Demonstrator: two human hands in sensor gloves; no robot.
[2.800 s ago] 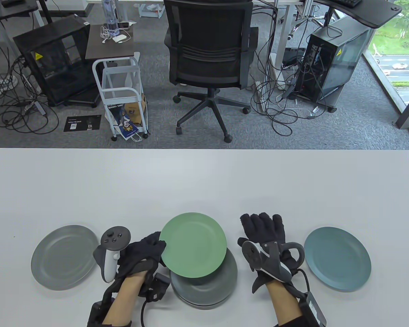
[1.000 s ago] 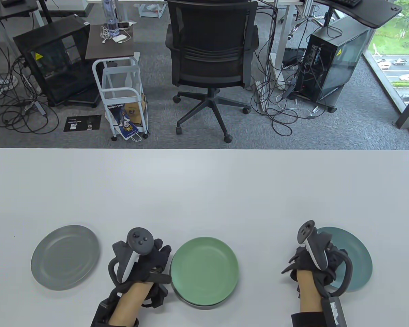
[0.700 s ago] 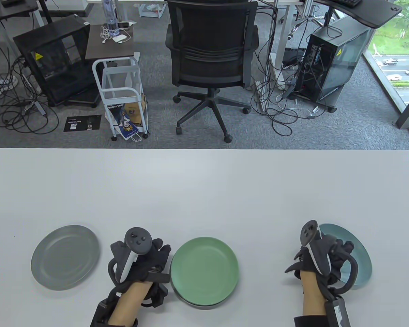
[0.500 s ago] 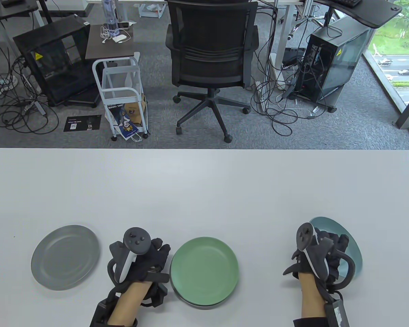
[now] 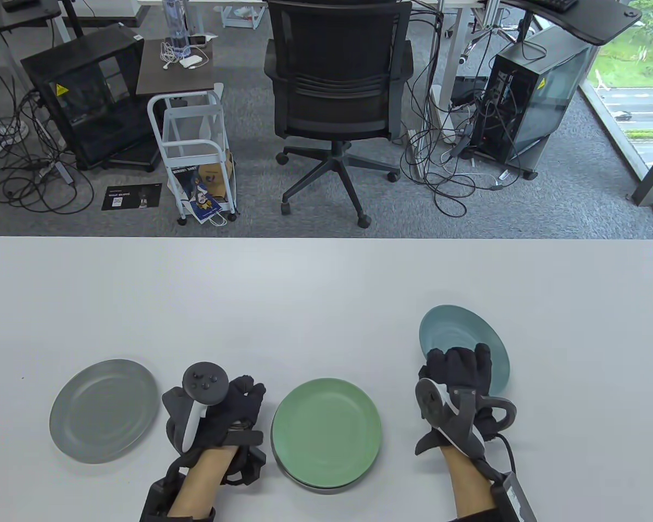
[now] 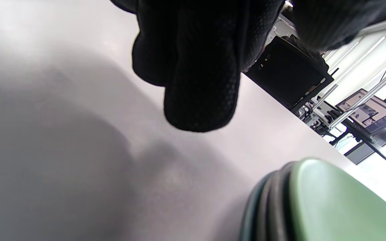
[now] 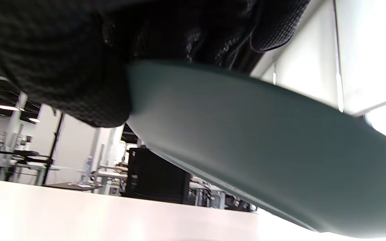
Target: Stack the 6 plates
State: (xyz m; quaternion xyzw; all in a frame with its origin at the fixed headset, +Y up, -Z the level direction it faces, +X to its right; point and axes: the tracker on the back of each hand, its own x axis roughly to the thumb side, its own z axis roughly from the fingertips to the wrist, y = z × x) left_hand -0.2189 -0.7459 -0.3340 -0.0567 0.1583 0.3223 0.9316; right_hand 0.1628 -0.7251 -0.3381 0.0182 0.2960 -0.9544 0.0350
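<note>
The blue plate point(image 5: 464, 340) is gripped off the table by the right hand point(image 5: 457, 380), at 2 o'clock from the stack point(image 5: 326, 429), beside which the left hand point(image 5: 217, 413) rests, finger spread indeterminate.

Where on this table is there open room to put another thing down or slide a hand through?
The whole far half of the white table is bare. The near edge is crowded: gray plate, left hand, green-topped stack, and right hand gripping the blue plate. The near right corner is free.
</note>
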